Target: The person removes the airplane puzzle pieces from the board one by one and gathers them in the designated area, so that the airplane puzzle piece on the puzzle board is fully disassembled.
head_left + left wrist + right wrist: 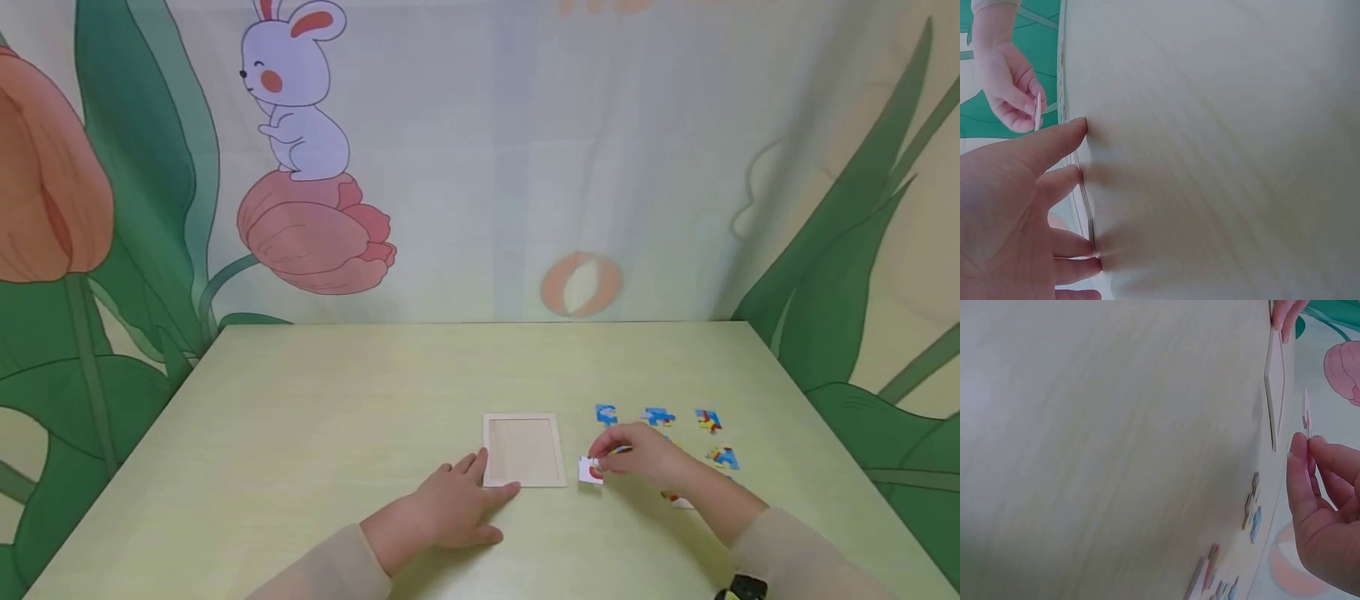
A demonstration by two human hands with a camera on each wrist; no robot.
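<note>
In the head view a square wooden puzzle frame (522,454) lies flat on the table, its inside bare wood. My left hand (453,504) rests at its lower left corner, fingers spread and touching the edge; the left wrist view shows these fingers (1066,240) fairly straight. Just right of the frame, my right hand (643,454) pinches a white jigsaw piece (589,472) with a red mark between thumb and fingertips. The right wrist view shows this piece (1307,414) edge-on, held above the table.
Several loose jigsaw pieces lie to the right, among them a blue one (606,413), another blue one (657,416) and a red-yellow one (708,420). My right forearm partly covers others. A printed curtain (450,167) hangs behind the table (337,400).
</note>
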